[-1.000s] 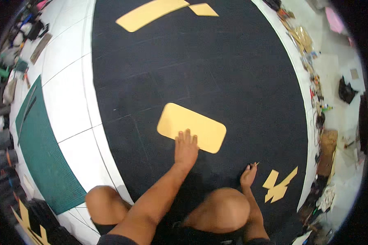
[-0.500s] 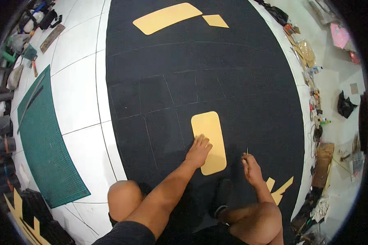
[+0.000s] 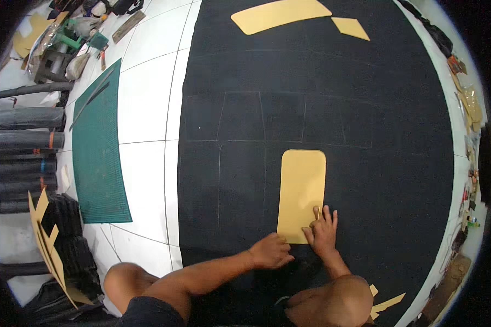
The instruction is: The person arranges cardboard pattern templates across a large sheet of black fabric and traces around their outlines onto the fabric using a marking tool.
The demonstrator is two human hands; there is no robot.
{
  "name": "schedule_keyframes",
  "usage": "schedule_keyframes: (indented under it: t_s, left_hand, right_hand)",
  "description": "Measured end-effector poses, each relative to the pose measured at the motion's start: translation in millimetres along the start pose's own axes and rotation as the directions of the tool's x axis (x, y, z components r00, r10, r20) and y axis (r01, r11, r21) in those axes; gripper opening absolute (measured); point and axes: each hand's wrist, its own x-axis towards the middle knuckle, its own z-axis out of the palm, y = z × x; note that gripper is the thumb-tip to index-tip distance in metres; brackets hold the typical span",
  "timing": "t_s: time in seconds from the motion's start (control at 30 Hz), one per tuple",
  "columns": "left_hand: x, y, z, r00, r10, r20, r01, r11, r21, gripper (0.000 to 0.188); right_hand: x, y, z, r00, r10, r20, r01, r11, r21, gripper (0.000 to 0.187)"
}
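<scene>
A yellow card template (image 3: 303, 191) with rounded corners lies flat on black fabric (image 3: 229, 240) marked with thin pale lines. My left hand (image 3: 271, 250) is closed at the template's lower-left corner, fingers curled over its near edge. Along the lower-right edge rests my right hand (image 3: 323, 234), its thumb and some fingers touching the template. A thin pale stick-like tool (image 3: 318, 212) sits between its fingers; its exact kind is too small to tell.
At the far end lie a long curved yellow template (image 3: 281, 16) and a small four-sided one (image 3: 351, 28). Yellow strips (image 3: 388, 305) are beside my right knee. A green cutting mat (image 3: 101, 158) lies on white tiles at left, near dark rolls (image 3: 22, 141).
My left hand has moved from the template's middle to its near-left corner. My right hand has come in from the side onto the template, which now sits straighter. The view has shifted left.
</scene>
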Motion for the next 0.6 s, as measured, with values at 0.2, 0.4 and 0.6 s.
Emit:
schedule_keyframes:
  t_s: [0.2, 0.4, 0.6]
  left_hand:
    - [-18, 51, 52, 0.997, 0.051, 0.049, -0.036, 0.963, -0.267, 0.015]
    - [-13, 52, 34, 0.982, -0.029, -0.186, 0.011, 0.995, -0.095, 0.013]
    - [-18, -34, -55, 0.708, -0.406, -0.578, 0.470, 0.882, -0.045, 0.029]
  right_hand:
    - [26, -1, 5, 0.997, -0.020, -0.069, 0.023, 0.999, 0.039, 0.028]
    - [33, 6, -13, 0.997, 0.037, -0.067, -0.024, 0.983, 0.184, 0.023]
    - [17, 14, -13, 0.988, 0.067, -0.138, -0.052, 0.993, 0.107, 0.031]
